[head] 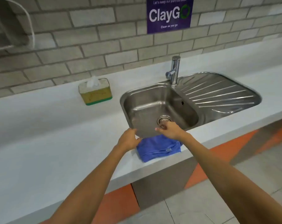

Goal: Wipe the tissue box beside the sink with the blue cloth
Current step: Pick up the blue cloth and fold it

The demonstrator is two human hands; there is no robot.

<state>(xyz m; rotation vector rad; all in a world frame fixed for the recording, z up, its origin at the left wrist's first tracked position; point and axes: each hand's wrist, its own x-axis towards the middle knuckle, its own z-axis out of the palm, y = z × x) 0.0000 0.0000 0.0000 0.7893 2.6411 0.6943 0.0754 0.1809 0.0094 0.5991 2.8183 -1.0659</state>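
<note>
The tissue box (95,92), yellow with a green base and a white tissue sticking up, stands on the pale counter left of the sink, near the wall. A folded blue cloth (158,148) lies on the counter's front edge, just below the sink basin. My left hand (129,139) hovers at the cloth's left edge, fingers loosely curled and touching or nearly touching it. My right hand (168,130) is above the cloth's far edge, fingers curled with the index extended over the sink rim. Neither hand clearly holds the cloth.
A steel sink (141,97) with a drain and a ribbed drainboard (217,94) sits in the grey counter (48,135). A chrome tap (175,70) rises behind it. A purple sign (169,15) hangs on the brick wall. Orange and grey floor lies below.
</note>
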